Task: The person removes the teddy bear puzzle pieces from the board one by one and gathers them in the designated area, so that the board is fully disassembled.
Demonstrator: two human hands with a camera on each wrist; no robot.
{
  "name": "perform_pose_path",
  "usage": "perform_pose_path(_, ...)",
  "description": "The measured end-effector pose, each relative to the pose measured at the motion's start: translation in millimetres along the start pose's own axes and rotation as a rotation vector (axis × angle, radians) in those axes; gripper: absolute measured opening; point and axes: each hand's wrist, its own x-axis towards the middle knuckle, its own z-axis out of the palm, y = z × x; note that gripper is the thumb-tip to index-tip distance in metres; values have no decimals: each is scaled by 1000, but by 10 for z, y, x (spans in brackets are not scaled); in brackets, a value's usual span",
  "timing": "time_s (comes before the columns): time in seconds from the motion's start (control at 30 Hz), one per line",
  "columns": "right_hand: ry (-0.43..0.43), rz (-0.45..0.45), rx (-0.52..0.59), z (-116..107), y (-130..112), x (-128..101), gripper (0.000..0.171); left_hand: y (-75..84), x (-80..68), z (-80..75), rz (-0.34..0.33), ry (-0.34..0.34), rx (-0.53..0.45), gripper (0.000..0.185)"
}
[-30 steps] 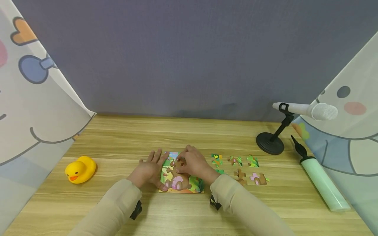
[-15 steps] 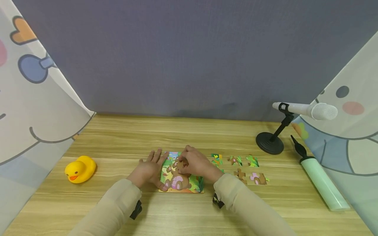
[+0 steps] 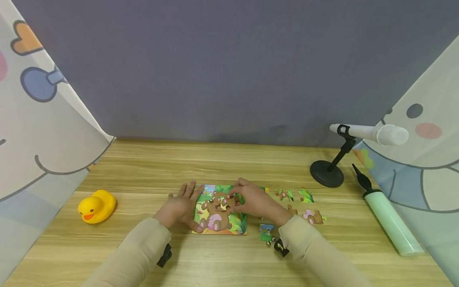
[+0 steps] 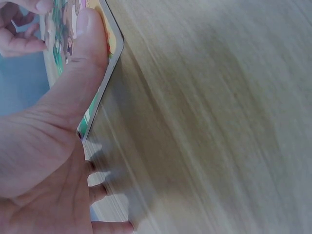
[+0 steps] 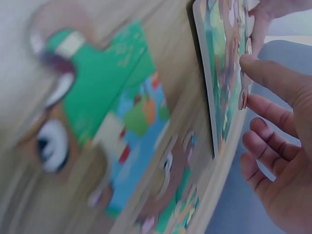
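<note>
A bear jigsaw board (image 3: 218, 218) lies on the wooden table (image 3: 143, 167) in front of me. My left hand (image 3: 180, 207) lies flat beside the board's left edge, its thumb pressing the near left corner; the left wrist view shows that thumb (image 4: 87, 34) on the board's rim (image 4: 105, 83). My right hand (image 3: 252, 202) reaches over the board's right side, and its fingertips pinch a small brown puzzle piece (image 3: 234, 198) there. In the right wrist view the thumb (image 5: 268, 73) meets that piece (image 5: 243, 100) at the board (image 5: 207, 73). One pale gap (image 3: 225, 205) shows in the bear.
Loose pieces lie right of the board (image 3: 285, 195) (image 3: 306, 195) (image 3: 314, 217), and one (image 3: 267, 232) lies by my right wrist. A yellow rubber duck (image 3: 97, 206) sits left. A microphone (image 3: 373, 134) on a black stand (image 3: 327, 173) and a green pump (image 3: 389, 221) stand right.
My right hand has slid right off the middle of the board, uncovering the bear and a gap. A loose piece now shows near my right wrist. The left hand stays put.
</note>
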Motion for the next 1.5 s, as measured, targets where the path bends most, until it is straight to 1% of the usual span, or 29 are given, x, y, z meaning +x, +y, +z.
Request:
perform_pose_path(0.13, 24, -12, 13, -74, 65, -121, 41, 2, -3, -6, 0, -5, -1, 127)
perform_pose_path(0.3, 47, -3, 32, -158, 149, -303, 41, 9, -6, -13, -1, -12, 0, 127)
perform_pose_path(0.5, 63, 14, -5, -258, 236, -551, 41, 5, -13, -6, 5, -12, -5, 127)
perform_pose_path(0.63, 94, 19, -17, -299, 318, -728, 42, 5, -19, -3, 11, -5, -9, 127)
perform_pose_path(0.87, 87, 42, -10, -372, 471, -1044, 41, -1, -13, 10, 22, 8, -8, 127)
perform_pose_path(1.0, 113, 31, 15, -394, 550, -1215, 40, 2, -7, 6, 13, -3, -6, 128)
perform_pose_path(1.07, 127, 28, 46, -407, 582, -1298, 39, 5, -9, 3, 11, -4, -6, 128)
perform_pose_path(1.13, 123, 35, 62, -417, 605, -1380, 39, 6, -13, 5, 16, 5, -9, 127)
perform_pose_path(1.27, 115, 59, 50, -409, 644, -1531, 37, 5, -31, 13, 34, 35, -22, 126)
perform_pose_path(1.33, 110, 56, 42, -389, 664, -1588, 36, 5, -42, 14, 41, 49, -29, 126)
perform_pose_path(1.5, 79, 51, 40, -325, 716, -1687, 37, 8, -49, 13, 38, 47, -25, 125)
